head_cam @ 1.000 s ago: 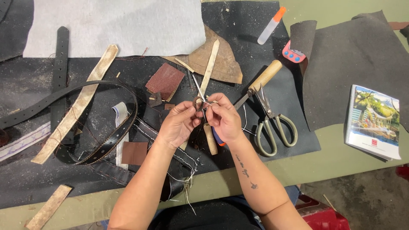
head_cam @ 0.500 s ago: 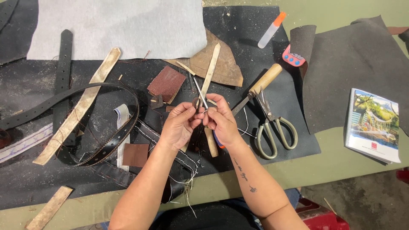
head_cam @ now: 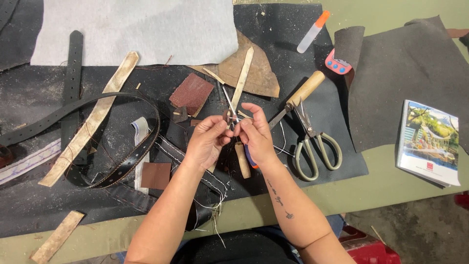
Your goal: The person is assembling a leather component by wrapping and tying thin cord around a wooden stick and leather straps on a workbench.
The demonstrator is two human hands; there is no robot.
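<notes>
My left hand (head_cam: 206, 143) and my right hand (head_cam: 255, 133) meet fingertip to fingertip over the black mat (head_cam: 312, 161). Together they pinch a small dark piece (head_cam: 226, 116) and a thin pointed metal tool (head_cam: 227, 100) that sticks up and away from the fingers. Which hand holds which I cannot tell exactly; the left fingers sit on the dark piece, the right on the tool's lower end. Under the right hand lie a wooden handle (head_cam: 242, 160) and a blue-edged object (head_cam: 250, 159). Pale threads (head_cam: 215, 195) trail below my left wrist.
Nearby lie large scissors (head_cam: 315, 146), a wooden-handled knife (head_cam: 300, 95), a reddish-brown square patch (head_cam: 192, 93), a tan leather scrap (head_cam: 259, 73), a black belt loop (head_cam: 132, 156), pale straps (head_cam: 93, 122), a grey cloth (head_cam: 137, 29), a glue tube (head_cam: 312, 32) and a booklet (head_cam: 430, 142).
Both hands stay together at the same spot; the fingers have shifted slightly around the small piece and the metal tool.
</notes>
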